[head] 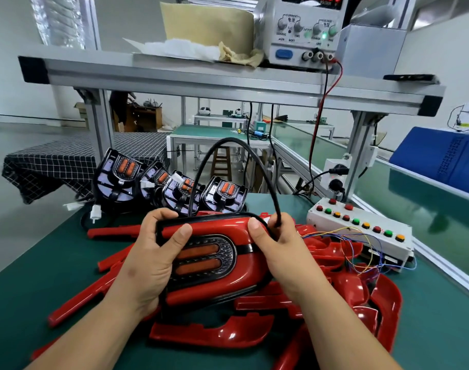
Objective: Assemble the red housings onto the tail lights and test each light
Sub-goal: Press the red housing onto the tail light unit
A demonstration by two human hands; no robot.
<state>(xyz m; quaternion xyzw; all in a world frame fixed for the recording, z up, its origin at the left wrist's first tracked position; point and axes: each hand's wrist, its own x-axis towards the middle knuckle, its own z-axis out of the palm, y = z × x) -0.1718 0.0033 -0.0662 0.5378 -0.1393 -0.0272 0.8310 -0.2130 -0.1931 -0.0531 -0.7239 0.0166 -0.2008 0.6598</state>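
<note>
Near the green counter's front edge, left hand and right hand grip the ends of the glossy red plastic tail-light housing, the right also pinching its black cable; it looks light, rigid and slippery, best held by those ends.

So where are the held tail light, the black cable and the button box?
tail light (198, 251): head view, on its upper orange lens.
cable (228, 139): head view, on the top of its loop.
button box (332, 227): head view, on its white front side.
</note>
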